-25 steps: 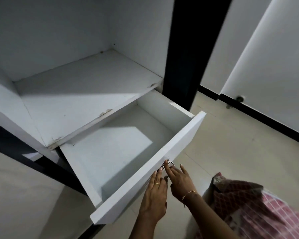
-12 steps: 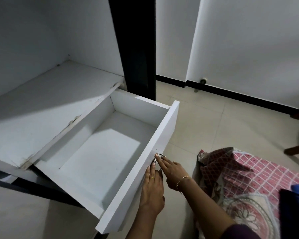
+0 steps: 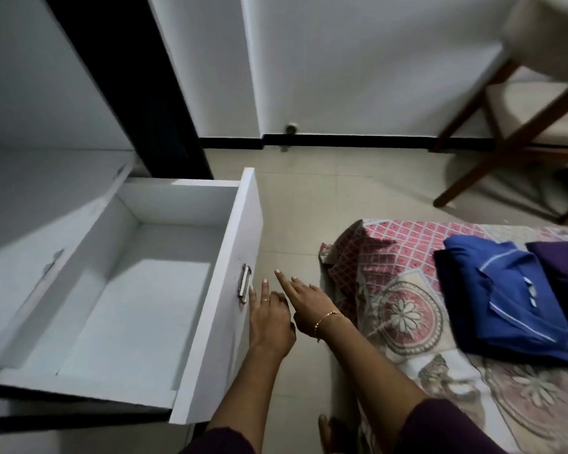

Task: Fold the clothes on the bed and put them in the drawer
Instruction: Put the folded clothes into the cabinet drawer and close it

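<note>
Beside open drawer [image 3: 217,290] front: both hands, fingers straight.

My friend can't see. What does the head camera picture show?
Two open hands, left hand and right hand, hover beside the metal handle of an empty, pulled-out white drawer. Folded blue clothes and purple clothes lie on a patterned bed.

The drawer [image 3: 118,290] stands left of the bed [image 3: 407,309], seemingly two folded clothes [image 3: 505,296] on it.
</note>
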